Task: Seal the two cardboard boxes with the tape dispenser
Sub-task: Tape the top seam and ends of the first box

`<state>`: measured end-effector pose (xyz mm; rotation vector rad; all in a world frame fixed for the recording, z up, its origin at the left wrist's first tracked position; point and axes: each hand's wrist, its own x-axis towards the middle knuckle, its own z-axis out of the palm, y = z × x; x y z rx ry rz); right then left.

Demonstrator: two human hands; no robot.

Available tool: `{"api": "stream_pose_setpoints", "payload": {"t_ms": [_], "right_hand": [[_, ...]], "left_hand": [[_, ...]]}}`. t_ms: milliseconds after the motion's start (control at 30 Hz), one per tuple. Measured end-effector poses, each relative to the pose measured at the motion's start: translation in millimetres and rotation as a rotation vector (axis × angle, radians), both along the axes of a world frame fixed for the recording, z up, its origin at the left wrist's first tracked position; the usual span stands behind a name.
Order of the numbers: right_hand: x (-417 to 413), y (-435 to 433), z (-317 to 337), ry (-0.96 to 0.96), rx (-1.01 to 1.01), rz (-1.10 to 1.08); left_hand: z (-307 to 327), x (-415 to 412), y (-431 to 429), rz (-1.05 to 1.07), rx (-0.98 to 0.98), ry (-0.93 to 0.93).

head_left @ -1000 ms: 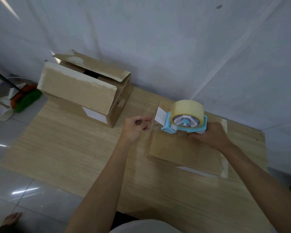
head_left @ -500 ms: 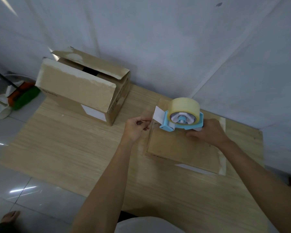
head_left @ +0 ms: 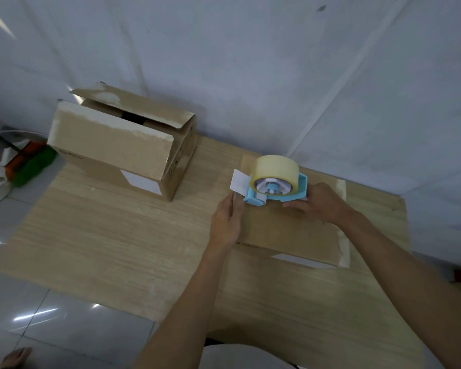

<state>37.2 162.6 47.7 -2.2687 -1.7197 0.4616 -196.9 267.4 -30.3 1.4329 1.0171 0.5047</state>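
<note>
The person stands at a pale wooden table with both arms stretched over a closed cardboard box at its right side. The blue tape dispenser sits on top of that box near the left end, its fat roll of yellowish tape upright and a white flap sticking out in front. The right hand has its fingers curled round the dispenser's handle from behind, a firm hold. The left hand lies against the box's left end, just below the dispenser's nose, with fingers stretched out fairly straight and pressed to the cardboard. Something shiny shows at their tips, but I can't tell whether tape lies under them.

The second cardboard box stands well apart on the table's far left corner, taller, with its top flaps ajar and a dark gap between them. White labels show on the near faces of both boxes.

On the tiled floor to the left leans a broom with green bristles, and a bare foot shows at the bottom left corner.
</note>
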Motion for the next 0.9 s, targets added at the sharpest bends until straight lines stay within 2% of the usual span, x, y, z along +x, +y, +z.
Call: {"api": "stream_pose_setpoints", "payload": {"t_ms": [100,233,400,633,900], "right_hand": [[3.0,-3.6,0.1,-0.055,0.036,0.073],[4.5,-8.5,-4.0,-0.029,0.079,0.086],[3.0,-7.3,-1.4,0.086,0.074,0.03],[9.4,-6.7,-5.0,0.012,0.062,0.001],[50.3,-44.8,-6.0,-0.162,0.0,0.109]], "left_hand": [[-1.9,5.2,-14.4,0.019,0.12,0.118],[-2.1,7.5,-18.9,0.026,0.241,0.261],[-8.7,9.9,-18.0,0.044,0.25,0.258],[-3.9,16.0,-22.3,0.139,0.283,0.299],[-14.8,14.1,-16.9,0.148,0.319,0.333]]}}
